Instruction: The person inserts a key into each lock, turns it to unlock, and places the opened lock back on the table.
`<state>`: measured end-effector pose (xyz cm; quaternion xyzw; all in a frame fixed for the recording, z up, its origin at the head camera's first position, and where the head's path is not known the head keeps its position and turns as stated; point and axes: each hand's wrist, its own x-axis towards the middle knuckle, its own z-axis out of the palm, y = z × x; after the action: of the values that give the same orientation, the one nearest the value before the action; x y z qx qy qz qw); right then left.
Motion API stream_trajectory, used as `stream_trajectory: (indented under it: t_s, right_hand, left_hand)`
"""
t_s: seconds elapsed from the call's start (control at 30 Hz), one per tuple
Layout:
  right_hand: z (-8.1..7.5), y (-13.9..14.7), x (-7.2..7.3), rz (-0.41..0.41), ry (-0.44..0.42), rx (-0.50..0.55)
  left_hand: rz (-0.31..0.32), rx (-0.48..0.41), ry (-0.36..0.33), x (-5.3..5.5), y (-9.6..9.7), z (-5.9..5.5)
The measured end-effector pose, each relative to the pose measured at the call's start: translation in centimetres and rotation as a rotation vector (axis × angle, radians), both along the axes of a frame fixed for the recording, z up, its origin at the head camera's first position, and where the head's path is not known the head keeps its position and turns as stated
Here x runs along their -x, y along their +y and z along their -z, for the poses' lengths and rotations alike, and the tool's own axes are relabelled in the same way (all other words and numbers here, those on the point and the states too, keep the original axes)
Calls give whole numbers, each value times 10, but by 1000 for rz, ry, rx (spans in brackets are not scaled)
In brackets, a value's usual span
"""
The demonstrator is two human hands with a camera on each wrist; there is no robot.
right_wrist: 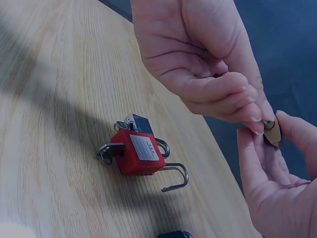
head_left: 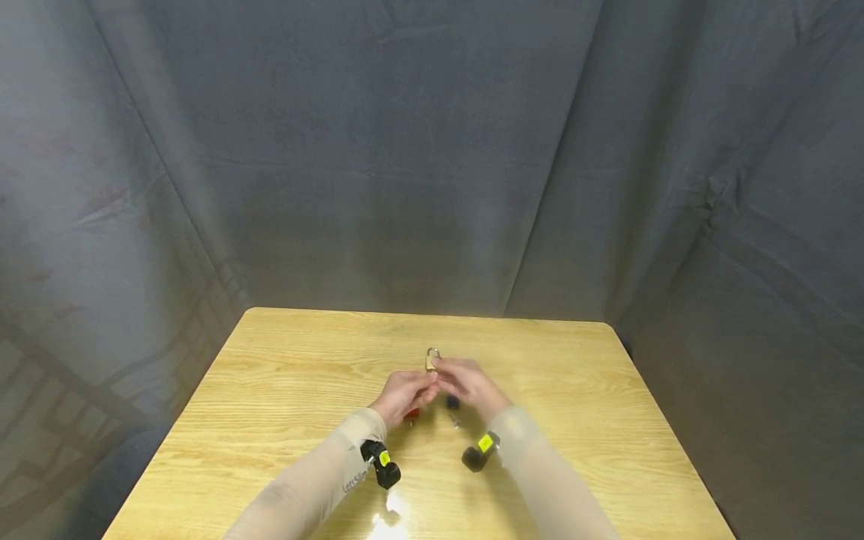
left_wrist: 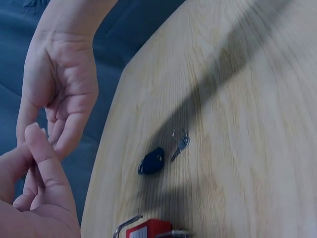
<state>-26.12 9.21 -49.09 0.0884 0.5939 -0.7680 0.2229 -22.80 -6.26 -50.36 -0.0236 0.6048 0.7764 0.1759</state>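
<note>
A small brass padlock (right_wrist: pixel 274 134) is held up above the table, its silver shackle (head_left: pixel 433 351) pointing upward in the head view. My right hand (head_left: pixel 467 381) grips the padlock's body between thumb and fingers. At the underside of the padlock my left hand (head_left: pixel 407 394) pinches a key, mostly hidden behind its fingertips. Both hands meet closely around the lock. In the left wrist view the fingers of the left hand (left_wrist: pixel 44 188) and right hand (left_wrist: pixel 62 89) cover the padlock.
Below the hands a red padlock (right_wrist: pixel 141 152) with its shackle open lies on the wooden table (head_left: pixel 290 352). Against it sits a smaller silver-and-dark padlock (right_wrist: pixel 140 123). A dark blue padlock (left_wrist: pixel 152 161) lies apart, with small keys (left_wrist: pixel 181 145) beside it. Grey curtains (head_left: pixel 405 187) hang behind.
</note>
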Motion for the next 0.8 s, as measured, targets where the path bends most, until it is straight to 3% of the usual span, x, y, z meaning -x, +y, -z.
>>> stream_trajectory:
  t_s: [0.13, 0.37, 0.53, 0.63, 0.8]
  right_hand:
    - [-2, 1, -1, -4, 12, 12]
    - [-4, 3, -3, -18, 39, 58]
    - [-2, 0, -2, 18, 26, 14]
    - [1, -2, 0, 18, 30, -13]
    - [3, -7, 0, 13, 36, -8]
  left_hand:
    - [28, 37, -4, 4, -7, 0]
    - [-39, 108, -1, 13, -18, -4]
    - [63, 80, -39, 9, -12, -1]
    - [88, 73, -8, 5, -5, -1]
    - [41, 115, 62, 2, 0, -3]
